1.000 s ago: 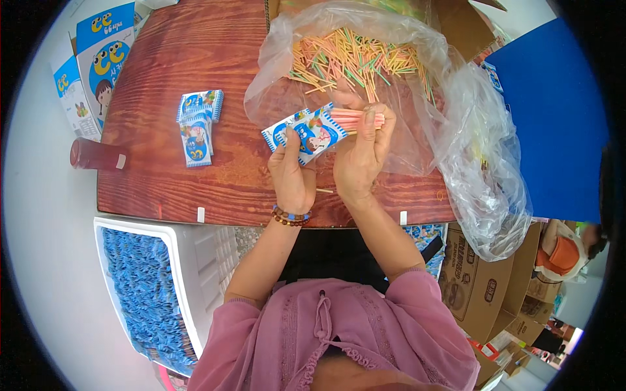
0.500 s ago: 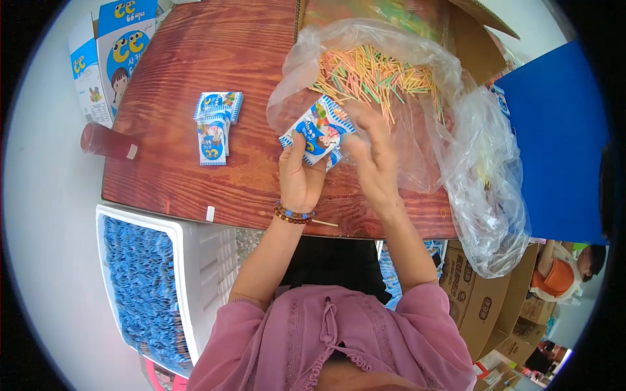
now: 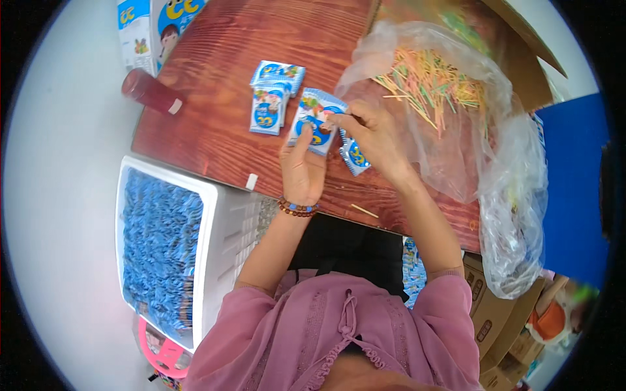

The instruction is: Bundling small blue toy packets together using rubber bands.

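Observation:
My left hand [image 3: 304, 168], with a beaded bracelet at its wrist, holds a small blue-and-white candy packet [image 3: 314, 124] with the thumb on its front. The fingers of my right hand [image 3: 375, 133] are pinched together at the packet's right edge; whether a small piece is also between them is hidden. Under the right hand, another packet [image 3: 356, 158] lies on the table, partly covered. Just left of the held packet, several like packets [image 3: 266, 109] lie overlapping in a small pile.
Thin pastel sticks [image 3: 433, 85] lie in a clear plastic bag [image 3: 411, 153] on the right of the wooden table [image 3: 215, 98]. One loose stick [image 3: 364, 211] is near the front edge. A white crate [image 3: 208, 247] full of blue packets stands lower left. A reddish jar [image 3: 153, 91] sits far left.
The view has shifted, so the table appears farther right. My right hand has closed from a blurred, spread pose to a pinch at the packet. The held packet is nearer the pile.

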Tool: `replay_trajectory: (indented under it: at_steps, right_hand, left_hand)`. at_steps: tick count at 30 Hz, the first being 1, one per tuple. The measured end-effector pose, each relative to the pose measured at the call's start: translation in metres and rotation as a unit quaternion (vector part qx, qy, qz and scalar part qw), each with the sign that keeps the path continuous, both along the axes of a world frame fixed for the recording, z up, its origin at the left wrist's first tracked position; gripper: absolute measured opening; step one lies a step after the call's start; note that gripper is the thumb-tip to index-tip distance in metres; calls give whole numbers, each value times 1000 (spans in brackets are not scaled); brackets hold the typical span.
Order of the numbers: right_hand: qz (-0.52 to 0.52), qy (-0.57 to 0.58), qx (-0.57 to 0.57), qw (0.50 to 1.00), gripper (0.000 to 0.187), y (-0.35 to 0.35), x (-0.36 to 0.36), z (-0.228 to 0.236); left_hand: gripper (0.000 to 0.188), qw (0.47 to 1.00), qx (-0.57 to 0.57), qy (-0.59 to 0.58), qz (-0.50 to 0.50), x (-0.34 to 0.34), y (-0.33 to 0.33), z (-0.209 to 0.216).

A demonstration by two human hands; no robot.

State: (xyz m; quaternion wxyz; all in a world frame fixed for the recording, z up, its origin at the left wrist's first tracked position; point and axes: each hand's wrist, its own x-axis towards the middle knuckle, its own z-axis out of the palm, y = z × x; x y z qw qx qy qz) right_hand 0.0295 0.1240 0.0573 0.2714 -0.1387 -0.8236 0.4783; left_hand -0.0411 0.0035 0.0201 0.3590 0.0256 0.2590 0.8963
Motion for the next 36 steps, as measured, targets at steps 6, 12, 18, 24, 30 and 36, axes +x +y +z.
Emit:
replay_trajectory:
  at_steps: [6,12,18,24,30,36]
  right_hand:
    - [99,-96,-242,960,24,-32,-89,-30]
    - [24,-180,-170,969,22,-26,-112,-43]
    - [23,-129,-84,988,16,-15,-15,-17]
    - [76,-283,170,941,13,-32,96,-6]
    - [72,-337,219,913,15,-40,118,-43]
    - [80,-280,148,945,13,-26,119,-22]
  left_hand:
    - [38,935,-242,166,198,-63,-63,-32]
    - [50,864,-366,310,157,-73,-65,-47]
    - [41,764,-410,458,195,-63,-60,-43]
    - [25,653,-441,615,25,-7,-43,-28]
    - [39,556,-473,682,40,11,13,-20]
    - [35,493,-523,695,-13,8,19,-27]
